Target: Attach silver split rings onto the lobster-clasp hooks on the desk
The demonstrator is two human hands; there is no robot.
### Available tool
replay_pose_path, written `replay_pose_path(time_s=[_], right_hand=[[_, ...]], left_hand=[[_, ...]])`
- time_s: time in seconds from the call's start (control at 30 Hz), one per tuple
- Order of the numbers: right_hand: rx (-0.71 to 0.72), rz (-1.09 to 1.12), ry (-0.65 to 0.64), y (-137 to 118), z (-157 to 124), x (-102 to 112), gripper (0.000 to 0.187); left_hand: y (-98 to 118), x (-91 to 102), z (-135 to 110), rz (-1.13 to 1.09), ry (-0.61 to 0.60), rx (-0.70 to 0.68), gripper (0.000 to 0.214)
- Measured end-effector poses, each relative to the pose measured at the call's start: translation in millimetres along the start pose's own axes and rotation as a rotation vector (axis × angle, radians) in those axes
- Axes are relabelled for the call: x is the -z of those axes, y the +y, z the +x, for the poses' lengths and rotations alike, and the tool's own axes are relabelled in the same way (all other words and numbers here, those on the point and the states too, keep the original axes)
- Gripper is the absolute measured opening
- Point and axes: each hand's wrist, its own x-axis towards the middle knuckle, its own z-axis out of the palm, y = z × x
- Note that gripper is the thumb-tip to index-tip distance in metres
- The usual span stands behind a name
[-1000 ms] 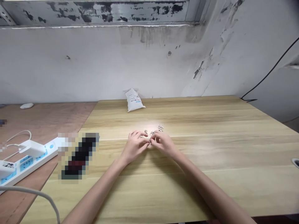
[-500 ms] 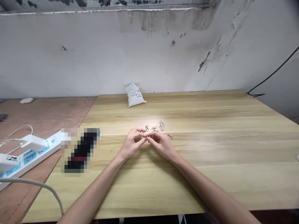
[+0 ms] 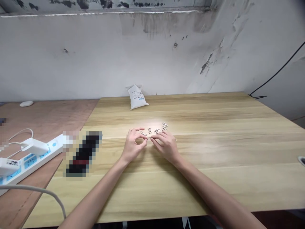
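Observation:
Over the wooden table (image 3: 214, 165), my left hand (image 3: 133, 143) and my right hand (image 3: 166, 147) face each other. Thumb and forefinger of each are pinched on one small metal clasp (image 3: 149, 137), which shows only as a glint between the fingertips. Just beyond the fingers lie several silvery swivel clasps: a single clasp (image 3: 149, 130), a small cluster (image 3: 157, 131) and a further pile (image 3: 165, 125). Another clasp (image 3: 143, 134) lies close by the left fingers. My right hand partly covers the clasps on its side.
A white printed packet (image 3: 138, 98) stands at the back near the wall. To the left are a blurred dark object (image 3: 83, 154), a white power strip (image 3: 30, 160) with plugged-in chargers, and a looping cable (image 3: 51, 193). A round grommet (image 3: 302, 160) sits at the right.
My fingertips have drawn slightly apart, so the small metal piece shows between them. The clasp beside the left fingers is now more visible; the one at the right is mostly covered.

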Motion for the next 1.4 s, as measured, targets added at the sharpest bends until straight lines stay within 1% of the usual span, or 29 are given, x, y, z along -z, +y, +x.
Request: replay_pose_path(time_s=[0.03,0.1,0.17,0.2,0.23,0.3,0.37,0.4,0.53,0.63,0.73,0.8,0.87,0.93,1.0,1.1,1.2,1.23,1.3,1.4], right_hand=[[0.054,-0.05,0.014,0,1,1,0.018],[0.167,-0.097,0.001,-1,2,3,0.017],[0.271,-0.087,-0.041,-1,3,6,0.015],[0.296,-0.069,-0.054,-1,2,7,0.015],[0.295,-0.043,-0.059,0,2,8,0.017],[0.21,0.009,-0.033,0,2,9,0.017],[0.118,0.044,-0.015,1,2,8,0.013],[0.102,0.062,-0.027,2,3,7,0.014],[0.128,0.159,-0.142,4,5,5,0.009],[0.114,0.187,-0.19,7,5,6,0.009],[0.158,0.106,-0.231,13,5,11,0.013],[0.19,0.001,-0.199,17,7,16,0.017],[0.212,-0.094,-0.118,17,8,19,0.019],[0.251,-0.144,-0.046,11,7,19,0.019],[0.321,-0.159,-0.031,1,5,15,0.02],[0.44,-0.193,-0.091,-13,0,7,0.024],[0.544,-0.267,-0.202,-12,-4,7,0.023],[0.537,-0.303,-0.231,-8,-6,9,0.021],[0.487,-0.37,-0.26,3,-10,16,0.018],[0.397,-0.419,-0.297,18,-19,27,0.021]], left_hand=[[1,0.9,0,0.047,0.009,-0.026,0.008],[1,3.9,1,0.1,0.009,-0.046,0.008],[-1,8.5,3,0.118,0.002,-0.033,0.009],[-2,10.9,3,0.12,0.002,-0.025,0.009],[-3,13.2,4,0.119,0.003,-0.023,0.009],[-4,16.0,4,0.129,-0.001,-0.044,0.009],[-1,15.8,1,0.162,-0.022,-0.093,0.009],[0,14.8,0,0.181,-0.033,-0.124,0.009],[7,9.8,-6,0.239,-0.042,-0.253,0.009],[8,10.3,-6,0.257,-0.021,-0.299,0.009],[8,13.8,-4,0.272,-0.001,-0.305,0.009],[7,15.4,-3,0.278,-0.018,-0.278,0.009],[7,15.2,-2,0.267,-0.079,-0.232,0.009],[6,13.6,-3,0.242,-0.152,-0.195,0.01],[3,12.6,-3,0.222,-0.209,-0.179,0.01],[-4,16.5,-1,0.256,-0.255,-0.19,0.007],[-14,28.1,5,0.417,-0.236,-0.258,0.01],[-18,32.7,7,0.484,-0.243,-0.296,0.01],[-23,41.3,11,0.621,-0.224,-0.329,0.012],[-28,49.4,12,0.795,-0.128,-0.291,0.014]])
